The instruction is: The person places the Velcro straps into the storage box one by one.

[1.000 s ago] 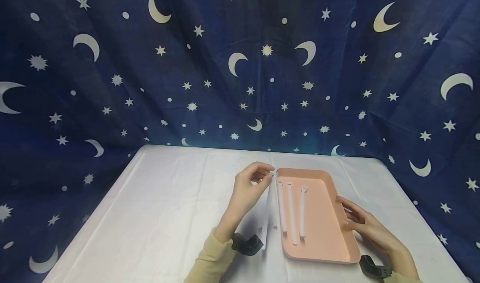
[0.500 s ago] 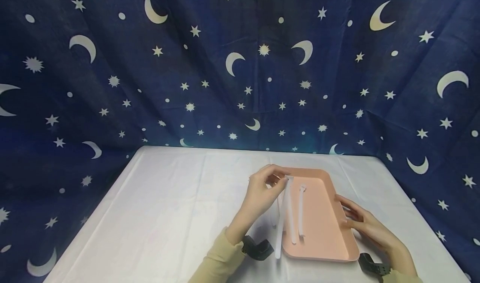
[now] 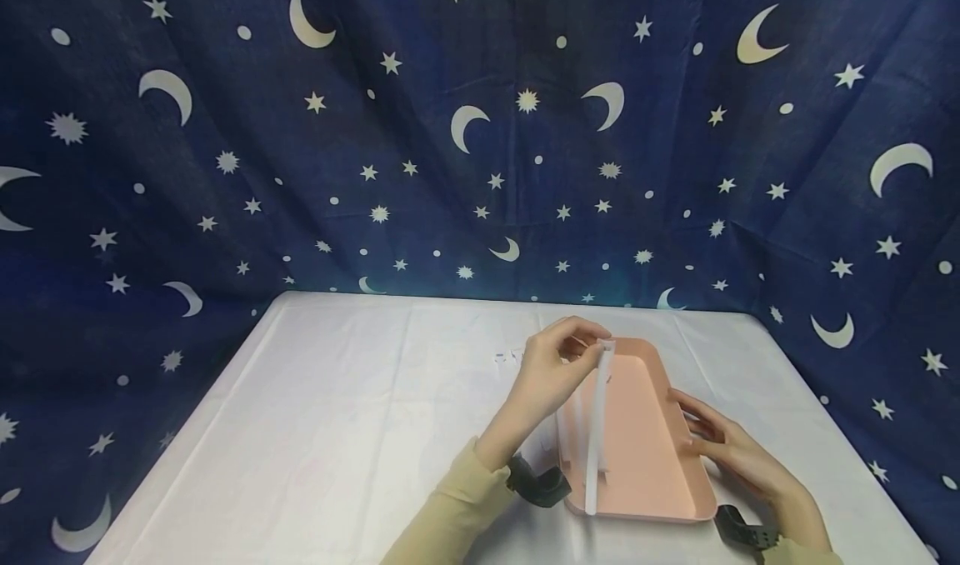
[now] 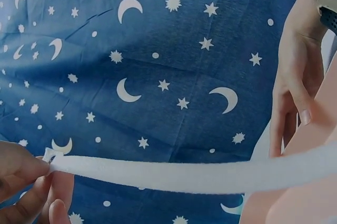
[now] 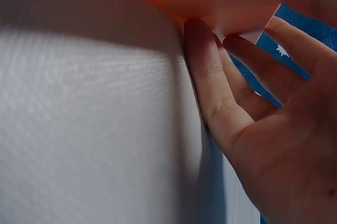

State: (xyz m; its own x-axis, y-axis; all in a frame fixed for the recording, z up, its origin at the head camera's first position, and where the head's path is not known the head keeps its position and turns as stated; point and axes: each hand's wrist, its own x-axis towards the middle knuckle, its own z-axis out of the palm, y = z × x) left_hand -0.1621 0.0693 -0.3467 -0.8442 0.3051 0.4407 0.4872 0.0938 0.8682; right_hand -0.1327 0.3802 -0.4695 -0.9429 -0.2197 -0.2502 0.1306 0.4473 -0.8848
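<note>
My left hand (image 3: pixel 550 375) pinches a white hook-and-loop cable tie (image 3: pixel 596 436) by its slotted head, between thumb and fingers. The strap hangs down over the pink tray (image 3: pixel 652 465), its tail near the front rim. In the left wrist view the tie (image 4: pixel 158 174) stretches away from the fingertips. Behind it, partly hidden, more white ties (image 3: pixel 577 423) lie at the tray's left side. My right hand (image 3: pixel 750 465) holds the tray's right wall; in the right wrist view its fingers (image 5: pixel 210 82) touch the wall from outside and below.
More white tie heads (image 3: pixel 501 357) show on the white-covered table (image 3: pixel 337 415), left of the tray and partly behind my left hand. A dark blue curtain (image 3: pixel 420 148) with moons and stars stands behind the table.
My left hand has moved right, carrying the cable tie from beside the tray's left edge to above its inside. The right hand has stayed on the tray wall.
</note>
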